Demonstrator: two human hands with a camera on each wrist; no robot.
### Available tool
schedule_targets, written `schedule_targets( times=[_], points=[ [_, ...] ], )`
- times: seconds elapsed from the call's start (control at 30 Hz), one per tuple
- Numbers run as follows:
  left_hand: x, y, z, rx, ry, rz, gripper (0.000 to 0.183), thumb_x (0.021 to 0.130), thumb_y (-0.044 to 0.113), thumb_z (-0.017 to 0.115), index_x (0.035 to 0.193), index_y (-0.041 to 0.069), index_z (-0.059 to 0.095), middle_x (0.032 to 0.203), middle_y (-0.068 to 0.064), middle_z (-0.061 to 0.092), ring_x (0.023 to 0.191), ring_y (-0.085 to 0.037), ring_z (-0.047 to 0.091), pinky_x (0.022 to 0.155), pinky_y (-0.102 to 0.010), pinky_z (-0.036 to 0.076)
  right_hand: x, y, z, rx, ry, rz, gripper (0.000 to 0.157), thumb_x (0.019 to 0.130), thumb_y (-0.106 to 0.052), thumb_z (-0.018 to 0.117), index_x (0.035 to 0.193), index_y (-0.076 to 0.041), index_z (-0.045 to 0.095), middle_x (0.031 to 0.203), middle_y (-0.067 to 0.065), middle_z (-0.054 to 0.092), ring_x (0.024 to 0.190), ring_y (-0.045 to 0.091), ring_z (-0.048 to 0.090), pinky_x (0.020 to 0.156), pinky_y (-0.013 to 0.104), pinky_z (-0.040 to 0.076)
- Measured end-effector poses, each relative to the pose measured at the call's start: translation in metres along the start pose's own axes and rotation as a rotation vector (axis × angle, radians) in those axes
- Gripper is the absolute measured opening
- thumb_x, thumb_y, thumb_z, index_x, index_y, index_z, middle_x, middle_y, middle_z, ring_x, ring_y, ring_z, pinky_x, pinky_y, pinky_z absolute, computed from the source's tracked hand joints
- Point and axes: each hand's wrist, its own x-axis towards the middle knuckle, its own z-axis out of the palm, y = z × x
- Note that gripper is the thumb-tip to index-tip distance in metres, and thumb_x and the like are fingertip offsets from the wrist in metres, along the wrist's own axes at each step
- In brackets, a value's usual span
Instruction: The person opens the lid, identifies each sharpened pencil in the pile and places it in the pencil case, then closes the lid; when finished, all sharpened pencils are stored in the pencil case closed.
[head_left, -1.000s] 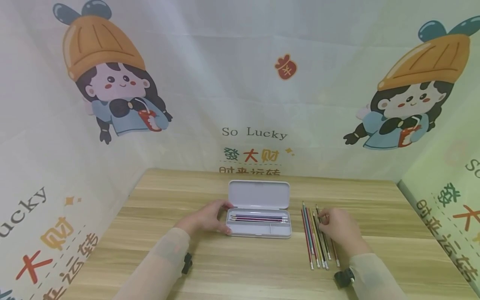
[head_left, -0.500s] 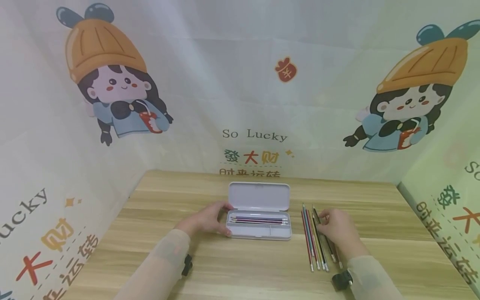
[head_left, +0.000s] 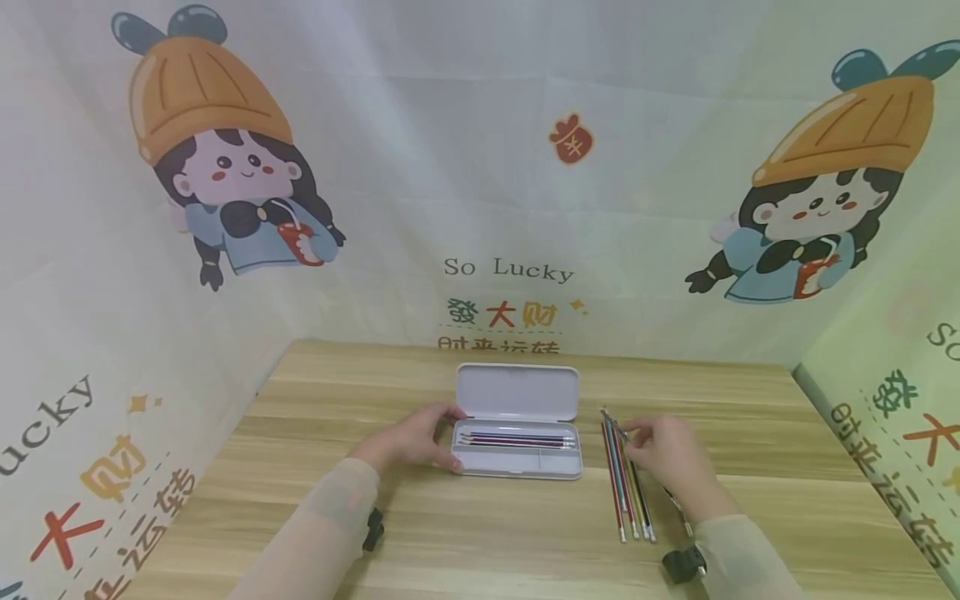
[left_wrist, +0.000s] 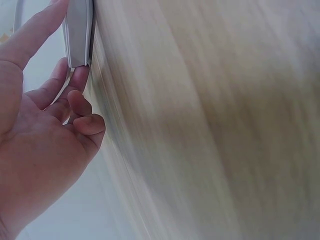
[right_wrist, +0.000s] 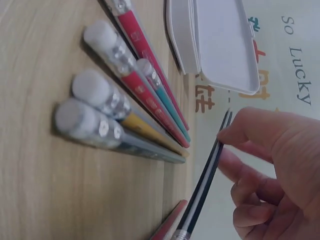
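A white pencil case (head_left: 491, 463) lies on the table with its lid (head_left: 517, 393) raised. Several pencils (head_left: 517, 440) lie along its rear compartment. My left hand (head_left: 422, 435) holds the case's left end, thumb and fingers at opposite corners; in the left wrist view, fingers touch the case's narrow end (left_wrist: 80, 40). Between thumb and index finger, my right hand (head_left: 671, 458) pinches a black pencil (right_wrist: 204, 182), tilted above the other pencils. Right of the case lie several loose pencils (head_left: 622, 492), red, teal, yellow and dark, their white erasers toward me.
The front compartment (head_left: 498, 461) of the case has a small divider at the right. A red pencil (right_wrist: 170, 220) lies apart from the group. A printed cloth (head_left: 390, 167) hangs behind the wooden table (head_left: 465, 533).
My right hand has drawn the black pencil up and left from the right side of the loose group, over the others. The left hand stays on the case.
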Motion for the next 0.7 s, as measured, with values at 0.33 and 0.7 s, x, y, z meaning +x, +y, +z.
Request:
schedule_targets(
  times=[0.33,0.7],
  points=[
    [-0.001,-0.001,0.0,-0.01,-0.003,0.001,0.078,0.07,0.018,0.095,0.137,0.005,0.055,0.139,-0.015,0.059,0.137,-0.035,0.05,0.124,-0.055,0.033,0.0,-0.01,0.008,-0.087,0.021,-0.172,0.019,0.08,-0.015,0.078,0.097,-0.021,0.081,0.075,-0.012,0.068,0.054,0.006,0.047,0.044,0.022,0.035],
    [-0.002,-0.001,0.0,-0.005,-0.004,-0.007,0.08,0.07,0.019,0.095,0.138,0.006,0.055,0.141,-0.014,0.059,0.138,-0.035,0.05,0.124,-0.053,0.034,0.005,-0.023,0.022,-0.108,-0.014,-0.229,0.02,0.08,-0.016,0.079,0.098,-0.023,0.081,0.075,-0.015,0.066,0.058,0.004,0.048,0.047,0.022,0.039]
  ],
)
